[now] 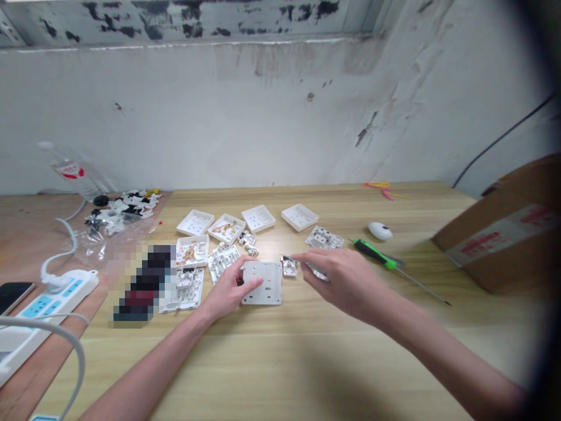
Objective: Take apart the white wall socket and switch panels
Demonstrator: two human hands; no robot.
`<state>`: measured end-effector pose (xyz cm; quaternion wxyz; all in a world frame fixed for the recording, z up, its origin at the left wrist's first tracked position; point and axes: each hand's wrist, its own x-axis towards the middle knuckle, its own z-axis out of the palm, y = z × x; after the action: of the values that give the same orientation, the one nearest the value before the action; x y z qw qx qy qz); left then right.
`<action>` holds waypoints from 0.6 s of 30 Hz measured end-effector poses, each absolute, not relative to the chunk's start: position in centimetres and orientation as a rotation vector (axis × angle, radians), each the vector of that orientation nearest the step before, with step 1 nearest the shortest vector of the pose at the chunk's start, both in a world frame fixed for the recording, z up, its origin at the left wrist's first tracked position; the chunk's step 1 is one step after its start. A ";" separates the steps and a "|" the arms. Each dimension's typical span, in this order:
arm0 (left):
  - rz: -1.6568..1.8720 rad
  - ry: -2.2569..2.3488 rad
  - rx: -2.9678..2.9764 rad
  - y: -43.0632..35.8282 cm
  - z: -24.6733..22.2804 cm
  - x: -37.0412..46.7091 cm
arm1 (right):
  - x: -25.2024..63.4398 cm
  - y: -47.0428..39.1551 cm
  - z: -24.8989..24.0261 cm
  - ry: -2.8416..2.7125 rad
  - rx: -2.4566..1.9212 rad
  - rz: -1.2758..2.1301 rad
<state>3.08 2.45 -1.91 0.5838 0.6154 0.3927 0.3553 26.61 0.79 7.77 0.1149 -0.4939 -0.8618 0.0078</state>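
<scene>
My left hand (232, 287) grips a flat white square plate (268, 283) with small slots, thumb across its face. Just right of the plate, a small white part with a dark top (288, 266) sits near the fingertips of my right hand (335, 278). That hand is palm down with fingers stretched out over another white piece (319, 272), which it partly hides; whether it touches either is unclear. Behind the hands, white square trays (258, 218) stand on the table, two of them with copper-coloured bits (227, 228). White slotted frames (223, 263) lie left of my left hand.
A green and black screwdriver (377, 255) and a white oval object (380, 231) lie at the right, before a cardboard box (504, 234). At the left are a power strip (48, 316), a phone (13, 297), a plastic bottle (76, 175) and a pile of small parts (125, 210).
</scene>
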 end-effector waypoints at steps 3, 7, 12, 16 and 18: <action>0.811 0.969 1.574 2.0 -1.6 3.0 | 29.1 -0.9 4.8 -2.446 -1.518 0.021; 0.843 1.090 2.068 1.2 -0.8 2.8 | 30.6 -3.6 0.7 -2.474 -1.552 0.065; 0.637 0.770 2.893 -0.3 0.8 2.7 | 30.4 -5.4 -1.4 -2.524 -1.546 -0.017; 0.460 0.635 3.162 -1.8 0.8 2.8 | 30.1 -5.2 -1.4 -2.561 -1.501 -0.046; 0.426 0.643 3.176 -2.1 0.3 2.8 | 30.2 -4.9 -1.3 -2.551 -1.499 -0.020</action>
<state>2.83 -2.13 0.26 -0.0634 0.9698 0.1963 0.1300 30.16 -4.91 -1.26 0.0913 -0.5044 -0.8586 -0.0068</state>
